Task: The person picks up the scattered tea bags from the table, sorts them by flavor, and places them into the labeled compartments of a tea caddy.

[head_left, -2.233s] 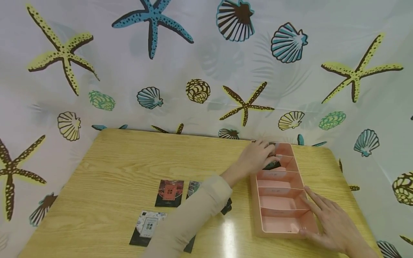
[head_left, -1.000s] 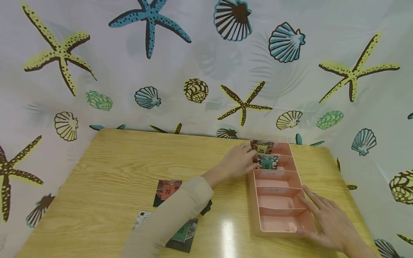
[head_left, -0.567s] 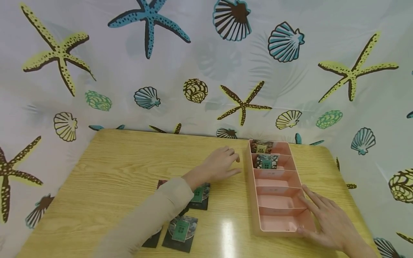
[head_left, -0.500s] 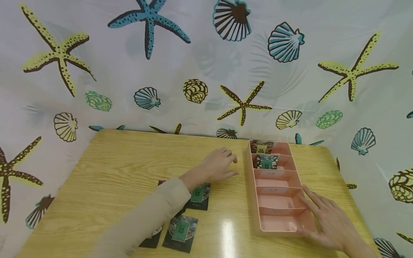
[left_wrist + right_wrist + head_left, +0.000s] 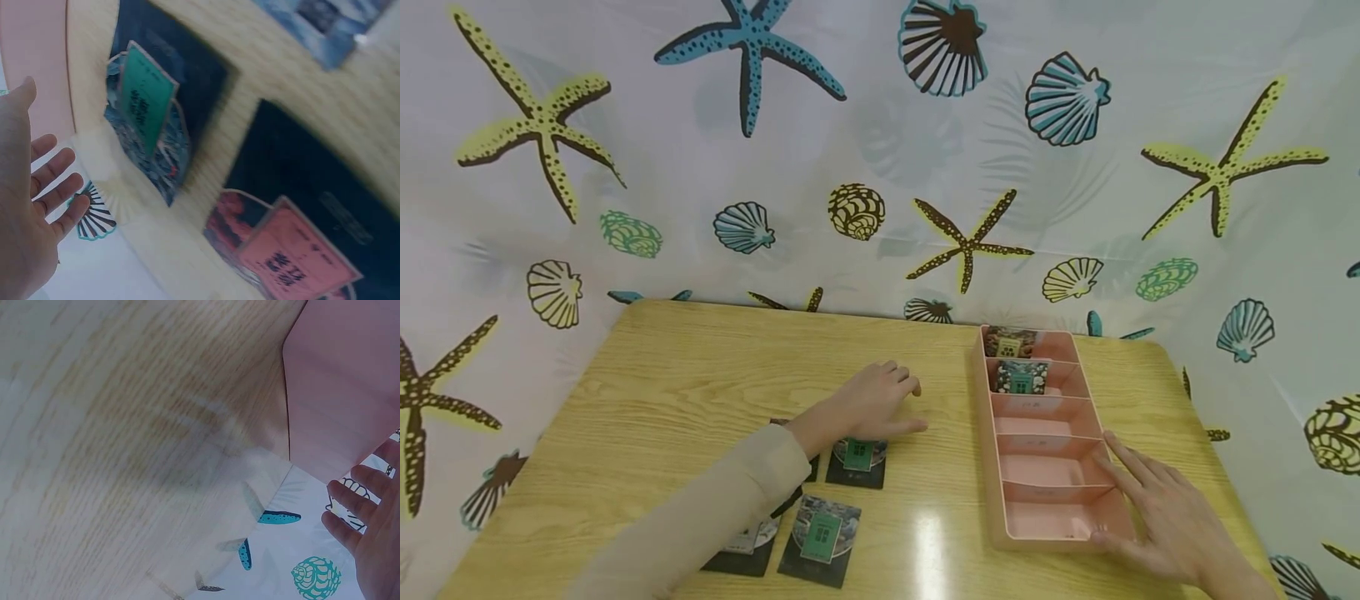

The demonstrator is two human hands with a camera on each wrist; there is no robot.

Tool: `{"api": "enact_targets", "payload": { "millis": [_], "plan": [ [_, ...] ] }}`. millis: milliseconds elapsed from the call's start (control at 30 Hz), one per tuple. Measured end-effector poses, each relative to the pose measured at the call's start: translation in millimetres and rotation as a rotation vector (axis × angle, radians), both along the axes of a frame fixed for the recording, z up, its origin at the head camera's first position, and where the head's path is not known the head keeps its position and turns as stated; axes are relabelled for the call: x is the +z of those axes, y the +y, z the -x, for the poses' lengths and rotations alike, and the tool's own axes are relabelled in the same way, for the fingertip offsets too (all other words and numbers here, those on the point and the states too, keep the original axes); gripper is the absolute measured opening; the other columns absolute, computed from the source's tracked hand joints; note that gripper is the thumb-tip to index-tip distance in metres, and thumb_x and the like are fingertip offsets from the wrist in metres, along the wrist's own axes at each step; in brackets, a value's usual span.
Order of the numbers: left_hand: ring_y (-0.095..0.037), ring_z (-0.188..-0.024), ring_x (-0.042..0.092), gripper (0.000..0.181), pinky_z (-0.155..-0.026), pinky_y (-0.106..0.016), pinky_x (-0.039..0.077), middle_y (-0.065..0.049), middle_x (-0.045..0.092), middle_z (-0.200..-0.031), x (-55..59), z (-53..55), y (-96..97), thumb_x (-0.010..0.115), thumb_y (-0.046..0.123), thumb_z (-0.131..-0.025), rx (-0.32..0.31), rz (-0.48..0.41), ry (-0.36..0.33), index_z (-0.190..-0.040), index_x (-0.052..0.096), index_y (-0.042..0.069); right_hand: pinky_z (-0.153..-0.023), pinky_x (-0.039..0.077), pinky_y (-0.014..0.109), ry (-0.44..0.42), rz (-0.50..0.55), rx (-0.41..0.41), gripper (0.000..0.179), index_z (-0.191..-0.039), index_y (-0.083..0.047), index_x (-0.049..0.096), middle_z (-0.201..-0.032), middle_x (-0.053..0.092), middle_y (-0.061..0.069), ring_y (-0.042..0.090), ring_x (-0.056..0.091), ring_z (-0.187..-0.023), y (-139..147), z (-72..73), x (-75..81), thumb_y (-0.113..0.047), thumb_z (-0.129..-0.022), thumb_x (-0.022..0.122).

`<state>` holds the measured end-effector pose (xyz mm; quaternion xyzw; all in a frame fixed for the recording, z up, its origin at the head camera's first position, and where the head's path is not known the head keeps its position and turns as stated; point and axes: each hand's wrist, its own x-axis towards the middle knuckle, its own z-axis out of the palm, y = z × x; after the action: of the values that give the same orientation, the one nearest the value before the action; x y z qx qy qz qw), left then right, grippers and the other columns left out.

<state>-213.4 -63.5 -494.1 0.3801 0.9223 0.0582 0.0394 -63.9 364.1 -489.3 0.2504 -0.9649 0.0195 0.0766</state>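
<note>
My left hand hovers over the table left of the pink box with nothing in it, fingers loosely bent and thumb apart. Below it lies a flat dark packet with a green label. In the left wrist view, a red-labelled packet lies beside that one; my forearm mostly hides it in the head view. My right hand rests spread against the right side of the pink divided box, thumb at its near corner. A yellow-labelled packet and a green-labelled packet stand in the two farthest compartments.
Nearer the front lie another green-labelled packet and a pale-labelled packet, partly covered by my left sleeve. The wooden table ends at a curtain printed with shells and starfish.
My left hand has let go of the green-labelled packet in the second compartment and drawn back leftward and nearer, over the packets on the table. My right hand has stayed at the box.
</note>
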Motion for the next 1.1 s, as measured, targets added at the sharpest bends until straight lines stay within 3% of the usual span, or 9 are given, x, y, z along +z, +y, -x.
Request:
{"api": "enact_targets", "payload": {
  "millis": [600,833,1100],
  "plan": [
    [-0.027,-0.119,0.062,0.061,-0.102,-0.049,0.053,-0.007,0.064,-0.128,-22.8,-27.2,-42.0,0.053,0.069,-0.101,0.016,0.063,-0.026,-0.132,0.065,0.018,-0.098,0.054,0.06,0.006,0.008,0.005,0.098,-0.154,-0.011,0.055,-0.167,0.043,0.012,0.037,0.063,-0.132,-0.5,-0.8,-0.5,-0.07,-0.078,0.077],
    [-0.024,-0.113,0.061,0.059,-0.101,-0.047,0.053,-0.005,0.063,-0.122,-32.8,-30.9,-58.2,0.054,0.07,-0.101,-0.001,0.04,0.03,-0.129,0.066,0.019,-0.099,0.054,0.06,-0.002,0.001,0.001,0.098,-0.154,-0.011,0.055,-0.168,0.042,0.011,0.037,0.063,-0.132,-0.4,-0.6,-1.1,-0.071,-0.079,0.077],
    [-0.024,-0.115,0.06,0.062,-0.1,-0.047,0.053,-0.006,0.062,-0.123,-34.8,-32.4,-69.6,0.054,0.071,-0.1,0.011,0.025,0.039,-0.131,0.066,0.019,-0.099,0.054,0.061,-0.004,-0.002,-0.003,0.097,-0.153,-0.011,0.056,-0.169,0.041,0.01,0.037,0.062,-0.133,1.3,0.4,-2.0,-0.07,-0.079,0.077]
  ]
}}
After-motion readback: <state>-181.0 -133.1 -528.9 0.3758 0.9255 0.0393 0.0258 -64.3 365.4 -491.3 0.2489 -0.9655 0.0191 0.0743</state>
